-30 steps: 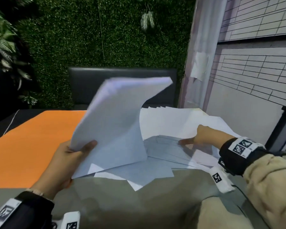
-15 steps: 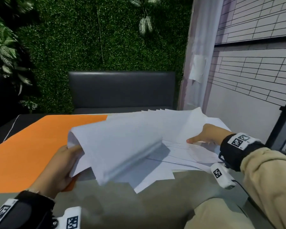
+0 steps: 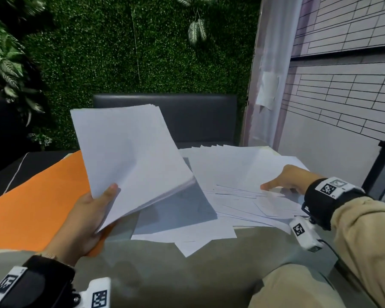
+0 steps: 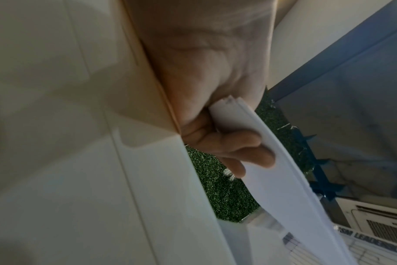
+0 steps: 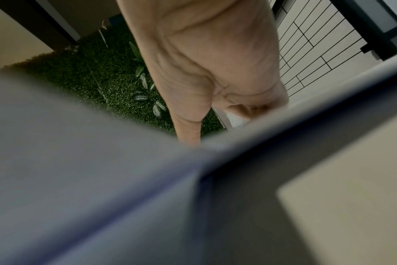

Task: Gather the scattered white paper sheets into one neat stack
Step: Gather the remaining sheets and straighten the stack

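A green artificial hedge wall (image 3: 142,52) backs a glossy grey table (image 3: 165,274) with an orange sheet (image 3: 36,203) on its left side. The left hand (image 3: 85,218) grips a thick gathered bundle of white paper (image 3: 129,156) by its near corner, thumb on top, raised and tilted above the table. The right hand (image 3: 285,181) lies on the loose fan of white sheets (image 3: 236,174); whether it pinches 1 cannot be told. Collecting is midway; next, probably, sliding another sheet free to join the bundle.

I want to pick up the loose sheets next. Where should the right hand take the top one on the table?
Probably at its near edge, coming from the right: the loose sheets lie flat and fanned, edges offset beside the right hand, so a thumb can slide under.
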`<state>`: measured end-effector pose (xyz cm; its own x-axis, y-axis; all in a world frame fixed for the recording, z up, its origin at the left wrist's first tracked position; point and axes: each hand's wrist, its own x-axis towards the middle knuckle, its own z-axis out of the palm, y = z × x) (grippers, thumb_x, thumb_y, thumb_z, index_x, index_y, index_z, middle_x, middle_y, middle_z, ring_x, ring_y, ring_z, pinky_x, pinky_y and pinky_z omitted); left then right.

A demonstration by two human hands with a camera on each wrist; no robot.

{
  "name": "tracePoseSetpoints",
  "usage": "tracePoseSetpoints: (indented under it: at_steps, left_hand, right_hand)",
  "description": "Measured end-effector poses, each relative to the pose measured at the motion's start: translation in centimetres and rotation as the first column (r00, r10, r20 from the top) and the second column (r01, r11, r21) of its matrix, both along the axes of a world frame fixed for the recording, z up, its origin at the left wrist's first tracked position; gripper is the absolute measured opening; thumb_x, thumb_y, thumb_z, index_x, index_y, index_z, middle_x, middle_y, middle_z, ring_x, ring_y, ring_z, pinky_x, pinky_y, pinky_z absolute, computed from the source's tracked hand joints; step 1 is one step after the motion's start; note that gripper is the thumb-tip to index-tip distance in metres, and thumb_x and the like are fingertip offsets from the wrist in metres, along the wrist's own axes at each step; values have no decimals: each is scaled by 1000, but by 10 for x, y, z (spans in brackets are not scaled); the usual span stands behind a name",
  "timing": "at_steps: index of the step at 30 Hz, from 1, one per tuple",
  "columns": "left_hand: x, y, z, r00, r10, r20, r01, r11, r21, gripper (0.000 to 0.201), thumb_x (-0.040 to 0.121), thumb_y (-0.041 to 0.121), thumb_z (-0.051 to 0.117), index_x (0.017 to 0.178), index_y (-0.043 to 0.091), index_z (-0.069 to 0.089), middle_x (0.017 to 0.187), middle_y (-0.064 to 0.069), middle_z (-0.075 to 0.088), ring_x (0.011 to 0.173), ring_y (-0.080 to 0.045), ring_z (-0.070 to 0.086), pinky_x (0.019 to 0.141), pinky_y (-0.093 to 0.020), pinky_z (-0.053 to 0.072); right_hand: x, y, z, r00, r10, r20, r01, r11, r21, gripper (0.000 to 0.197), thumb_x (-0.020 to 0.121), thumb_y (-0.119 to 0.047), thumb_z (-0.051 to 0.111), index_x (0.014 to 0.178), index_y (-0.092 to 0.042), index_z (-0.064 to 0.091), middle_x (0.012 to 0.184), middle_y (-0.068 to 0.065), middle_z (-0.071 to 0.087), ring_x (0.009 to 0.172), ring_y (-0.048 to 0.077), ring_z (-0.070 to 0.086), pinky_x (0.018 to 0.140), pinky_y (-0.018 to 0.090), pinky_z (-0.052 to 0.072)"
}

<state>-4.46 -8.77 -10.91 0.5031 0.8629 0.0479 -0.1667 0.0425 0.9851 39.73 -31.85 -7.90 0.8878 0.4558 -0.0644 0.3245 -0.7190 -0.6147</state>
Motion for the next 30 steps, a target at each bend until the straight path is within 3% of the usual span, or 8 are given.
tracePoseSetpoints:
  at_steps: [3, 7, 12, 15, 19, 23, 27, 30]
  left_hand:
    - [3, -5, -2, 1000, -3, -27, 4, 1000, 28, 26, 113, 24, 55, 128, 14, 74, 119, 4, 84, 105, -14, 82, 95, -41, 57]
    - [3, -1, -5, 998, 7, -65, -3, 998, 59, 27, 113, 24, 55, 129, 12, 74, 122, 1, 84, 111, -19, 80, 93, -38, 57]
    - [1, 2, -6, 996, 15, -86, -10, 998, 61, 32, 112, 29, 58, 133, 11, 74, 123, -2, 83, 114, -25, 79, 99, -45, 57]
    - [1, 1, -5, 996, 21, -87, -16, 998, 60, 31, 112, 30, 58, 130, 12, 75, 121, -1, 84, 112, -24, 80, 97, -44, 58]
    - [1, 2, -6, 995, 18, -101, -10, 997, 78, 30, 112, 30, 58, 130, 12, 74, 121, 1, 84, 113, -23, 80, 96, -42, 58]
    - [1, 2, -8, 996, 23, -89, -17, 997, 72, 30, 112, 29, 59, 131, 11, 74, 123, -2, 83, 116, -26, 77, 104, -47, 56]
    - [1, 0, -7, 997, 25, -75, -18, 996, 85, 32, 111, 29, 59, 134, 11, 73, 125, -1, 83, 117, -26, 77, 96, -42, 56]
    - [0, -1, -6, 997, 12, -78, -4, 995, 102, 31, 111, 29, 59, 133, 13, 73, 123, 2, 83, 114, -21, 79, 92, -37, 57]
  right_hand:
    - [2, -3, -4, 992, -5, -123, 16, 996, 93, 67, 61, -2, 101, 114, -14, 63, 95, 9, 69, 78, 24, 65, 53, 28, 57]
    - [0, -4, -6, 987, 9, -163, 16, 988, 151, 57, 60, 5, 98, 109, -5, 70, 102, 15, 74, 91, 29, 71, 71, 38, 65]
    - [-4, 0, 0, 999, -13, 48, 14, 1000, -19, 77, 42, -27, 107, 108, -17, 68, 104, 8, 73, 95, 31, 73, 89, 47, 64]
    - [-3, 1, 2, 998, -9, 63, 13, 999, -51, 78, 50, -26, 106, 113, -19, 61, 104, 7, 69, 95, 31, 72, 84, 45, 65]
    - [-2, 1, 3, 995, -63, -76, 58, 996, -63, 71, 55, -17, 105, 111, -14, 61, 97, 10, 66, 71, 32, 68, 63, 36, 59]
    - [-1, 1, 2, 996, -54, -68, 47, 993, -105, 51, 64, -21, 102, 95, -12, 63, 96, 8, 68, 83, 29, 73, 84, 40, 62]
    - [4, 1, -5, 997, -42, -71, 34, 994, -102, 48, 64, -24, 101, 99, -8, 71, 108, 13, 74, 100, 32, 71, 99, 44, 59]
    - [4, -1, -3, 990, -57, -126, 51, 997, -53, 54, 59, -12, 102, 102, -10, 69, 104, 11, 71, 90, 31, 73, 81, 42, 65]
